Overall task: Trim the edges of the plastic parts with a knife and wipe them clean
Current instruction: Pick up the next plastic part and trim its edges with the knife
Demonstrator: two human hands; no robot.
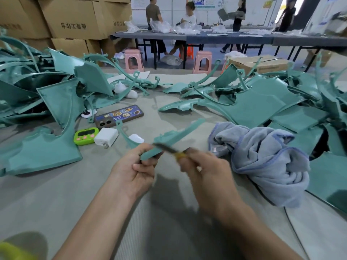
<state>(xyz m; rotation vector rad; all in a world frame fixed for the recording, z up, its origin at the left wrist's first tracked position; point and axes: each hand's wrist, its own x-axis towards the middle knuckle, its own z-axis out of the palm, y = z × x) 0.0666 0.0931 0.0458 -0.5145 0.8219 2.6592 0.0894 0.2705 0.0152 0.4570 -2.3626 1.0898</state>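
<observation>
My left hand [136, 168] grips the near end of a long, narrow teal plastic part [174, 136] that points up and to the right above the mat. My right hand [204, 169] holds a knife [170, 150] with a yellow handle and a dark blade; it is blurred by motion. The blade lies against the part's edge just beside my left fingers. A crumpled grey-blue cloth [266, 162] lies on the mat to the right of my hands.
Heaps of teal plastic parts lie at the left [47, 106] and right [262, 102]. A phone [119, 116], a green timer [86, 136], a white charger [106, 136] and an earbud case [136, 138] sit ahead of my hands. Cardboard boxes, pink stools, a long table and people stand behind.
</observation>
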